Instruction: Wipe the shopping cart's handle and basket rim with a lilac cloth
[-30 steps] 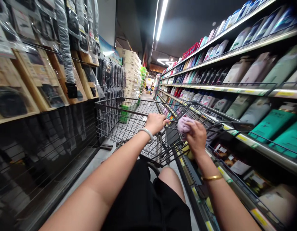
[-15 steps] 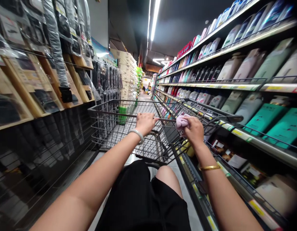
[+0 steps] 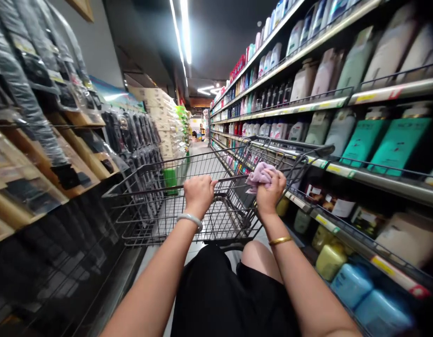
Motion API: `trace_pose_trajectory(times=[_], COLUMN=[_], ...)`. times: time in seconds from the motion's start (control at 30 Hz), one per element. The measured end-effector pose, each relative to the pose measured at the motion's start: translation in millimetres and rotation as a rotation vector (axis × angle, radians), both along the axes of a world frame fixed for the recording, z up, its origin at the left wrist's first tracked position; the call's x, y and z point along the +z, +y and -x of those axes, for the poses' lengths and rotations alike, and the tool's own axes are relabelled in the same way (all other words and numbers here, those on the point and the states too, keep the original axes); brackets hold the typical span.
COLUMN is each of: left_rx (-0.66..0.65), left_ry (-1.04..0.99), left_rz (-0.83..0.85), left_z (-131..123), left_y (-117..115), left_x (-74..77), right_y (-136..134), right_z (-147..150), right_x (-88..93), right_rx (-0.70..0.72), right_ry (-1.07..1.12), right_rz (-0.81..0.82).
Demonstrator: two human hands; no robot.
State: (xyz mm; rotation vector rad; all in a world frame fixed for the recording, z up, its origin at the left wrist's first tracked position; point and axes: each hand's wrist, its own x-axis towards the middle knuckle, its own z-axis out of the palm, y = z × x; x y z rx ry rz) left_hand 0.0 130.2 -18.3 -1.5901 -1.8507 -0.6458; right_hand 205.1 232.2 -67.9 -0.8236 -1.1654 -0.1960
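Observation:
A dark wire shopping cart point(image 3: 139, 194) stands right in front of me, its basket holding nothing that I can make out. My left hand point(image 3: 199, 193), with a pale bangle on the wrist, is wrapped round a dark bar across the cart's near side. Bunched in my right hand point(image 3: 270, 194) is a light purple cloth point(image 3: 260, 175), just beside the right end of that bar. The fingers of this hand are closed on the cloth. Whether they also grip the bar is hidden. A gold bangle circles the right forearm.
Shelves of bottles line the right side, with green pump bottles point(image 3: 399, 145) close by and blue bottles point(image 3: 351, 283) low down. Packaged belts point(image 3: 128, 135) hang on the left. Stacked cartons point(image 3: 156, 117) and a green bin point(image 3: 170, 180) stand further along the aisle.
My view has turned somewhat right, and the cart's basket now sits lower and further left. Both hands remain closed, the right one still on the cloth, which shows more fully.

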Motion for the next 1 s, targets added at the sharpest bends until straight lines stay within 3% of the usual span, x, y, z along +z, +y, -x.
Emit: trace_pose_trajectory(times=[0.1,0.23,0.3,0.47,0.7,0.9,1.0], left_rx=[0.030,0.032,0.034,0.050,0.056,0.049,0.066], left_ry=[0.018,0.060,0.077,0.110,0.146,0.129,0.105], left_rz=[-0.015,-0.062,-0.079,-0.105,-0.154,-0.089,-0.074], left_z=[-3,-6,-7,-8,-5,-7,-10], left_y=[1,3,4,7,9,5,3], left_x=[-1.6,-4.4,-5.8,-9.0,-12.0,-9.1,-7.3], right_y=[-14,-38,-37,-15,-30,-20,-32], right_z=[26,66,64,29,53,32,47], right_x=[-6.9,-23.5,-26.2,-21.7,-45.9,-36.2,-38.1], right_rx=[-0.002,0.149,0.145,0.042,0.089,0.122,0.114], right_ry=[0.068,-0.244,-0.172,0.288,0.108,0.327,0.300], right_rz=[0.009,-0.103,-0.110,0.008,0.086,0.061,0.108])
